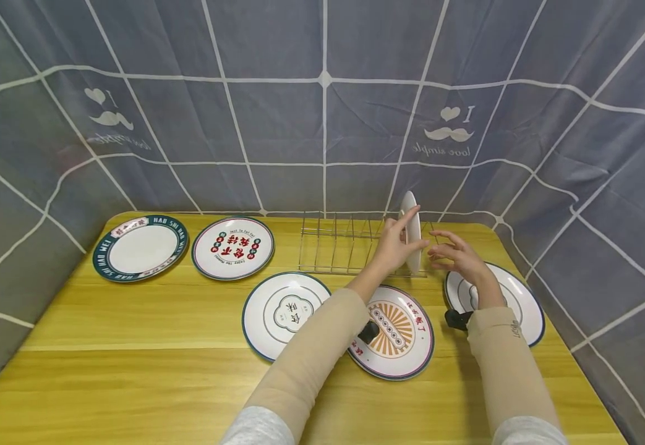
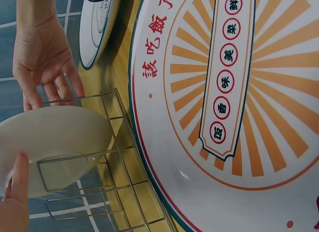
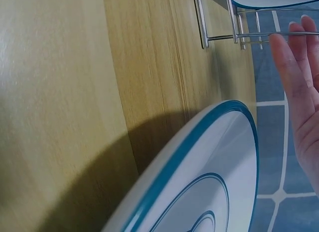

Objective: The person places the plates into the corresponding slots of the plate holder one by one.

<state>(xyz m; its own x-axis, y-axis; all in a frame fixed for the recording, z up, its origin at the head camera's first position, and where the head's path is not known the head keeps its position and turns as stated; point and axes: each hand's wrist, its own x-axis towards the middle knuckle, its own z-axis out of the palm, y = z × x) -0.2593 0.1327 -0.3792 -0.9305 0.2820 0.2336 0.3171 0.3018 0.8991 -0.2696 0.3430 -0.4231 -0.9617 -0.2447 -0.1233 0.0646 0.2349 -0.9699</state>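
Note:
A white plate (image 1: 412, 259) stands nearly upright in the right end of a wire dish rack (image 1: 336, 250). My left hand (image 1: 393, 246) holds this plate, thumb and index finger stretched across it. The left wrist view shows one finger (image 2: 19, 182) against the plate's pale face (image 2: 65, 129); the other fingers are hidden. Just right of the rack is my right hand (image 1: 464, 262), fingers loosely spread and nothing in them. In the right wrist view its fingers (image 3: 289, 65) are close by the end wires of the rack (image 3: 219, 37); whether they touch cannot be told.
Beneath the right forearm lies a blue-rimmed plate (image 1: 514, 296). An orange-rayed plate (image 1: 411, 346) and a white plate with a grey emblem (image 1: 269, 309) lie before the rack. Farther left are a red-lettered plate (image 1: 233, 262) and a green-rimmed plate (image 1: 144, 247). A grey grid curtain (image 1: 277, 123) hangs behind.

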